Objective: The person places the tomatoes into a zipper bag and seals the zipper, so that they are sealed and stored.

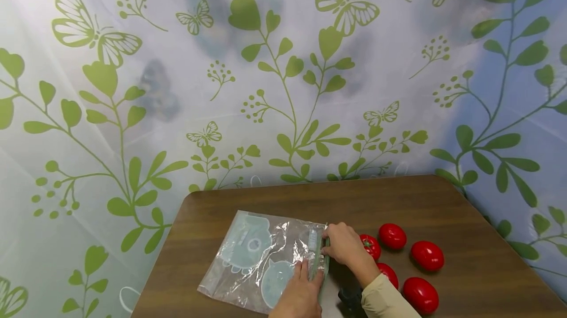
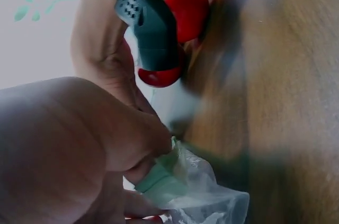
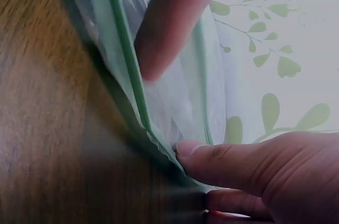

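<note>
A clear zip bag [image 1: 290,239] printed with pale blue cartoon shapes lies flat on the table, its green zip edge [image 1: 317,259] facing right. My right hand [image 1: 347,248] pinches the far end of that edge between thumb and fingers. Over the near part of the edge lies my left hand [image 1: 299,294], fingers spread on the plastic. In the right wrist view the bag's mouth [image 3: 169,113] gapes, and a finger [image 3: 172,28] of the left hand reaches between its two green lips. The left wrist view shows the left hand [image 2: 69,144] gripping the green strip [image 2: 164,181].
Several red tomatoes, among them one at the back [image 1: 393,236] and one nearer [image 1: 421,295], sit right of my right hand. A dark wrist device [image 1: 351,300] is by the right sleeve [image 1: 385,301]. Behind the brown table [image 1: 354,195] hangs a leaf-patterned curtain [image 1: 283,86].
</note>
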The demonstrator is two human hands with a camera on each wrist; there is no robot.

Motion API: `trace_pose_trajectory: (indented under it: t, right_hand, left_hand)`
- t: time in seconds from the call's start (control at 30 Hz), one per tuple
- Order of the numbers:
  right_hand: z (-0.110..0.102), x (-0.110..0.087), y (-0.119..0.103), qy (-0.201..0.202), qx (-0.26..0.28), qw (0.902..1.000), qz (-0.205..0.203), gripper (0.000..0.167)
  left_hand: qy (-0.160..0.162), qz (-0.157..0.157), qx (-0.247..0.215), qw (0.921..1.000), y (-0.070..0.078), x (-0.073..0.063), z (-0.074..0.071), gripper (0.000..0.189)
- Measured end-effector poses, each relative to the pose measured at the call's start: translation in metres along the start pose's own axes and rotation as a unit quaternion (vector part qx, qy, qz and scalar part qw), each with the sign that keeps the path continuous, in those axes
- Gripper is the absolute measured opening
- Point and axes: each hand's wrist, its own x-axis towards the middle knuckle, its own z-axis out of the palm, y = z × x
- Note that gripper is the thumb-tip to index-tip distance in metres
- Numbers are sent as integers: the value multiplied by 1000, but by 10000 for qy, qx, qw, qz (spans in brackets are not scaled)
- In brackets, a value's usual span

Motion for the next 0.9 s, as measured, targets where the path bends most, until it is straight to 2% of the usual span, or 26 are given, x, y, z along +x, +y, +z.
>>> trace_pose_trajectory:
  t: [0.13,0.2,0.3,0.4,0.43,0.53,0.63,0.73,0.8,0.9]
  right_hand:
    - [2,-1,1,43,-21,10000,-77,36]
    - [1,-1,1,34,-34,10000,-78,35]
    - [1,-1,2,24,-64,10000,-52,35]
    - [0,0,3,22,-110,9999,-33,36]
    - [0,1,3,25,-119,9999,-31,36]
    - [0,1,3,19,-115,9999,-8,37]
    - [0,1,2,29,-106,9999,-67,36]
    - [0,1,1,17,-69,10000,-53,34]
    - [0,1,2,21,-55,10000,-44,33]
    - [0,0,2,8,-29,10000,2,33]
  left_hand:
    - [178,141,-82,9997,-6,0,6,73]
    - [307,126,-319,9989,-8,1,6,65]
    - [819,248,-643,9943,-13,4,8,49]
    - [1187,382,-541,9907,-18,6,13,52]
    - [1198,418,-458,9909,-18,6,13,55]
    - [881,291,-217,9954,-11,3,2,70]
    - [447,18,53,9990,3,-1,-19,74]
    - [217,-269,339,9988,14,-4,-32,81]
    - [190,-436,424,9980,20,-5,-38,83]
    - [336,-638,474,9963,26,-7,-40,88]
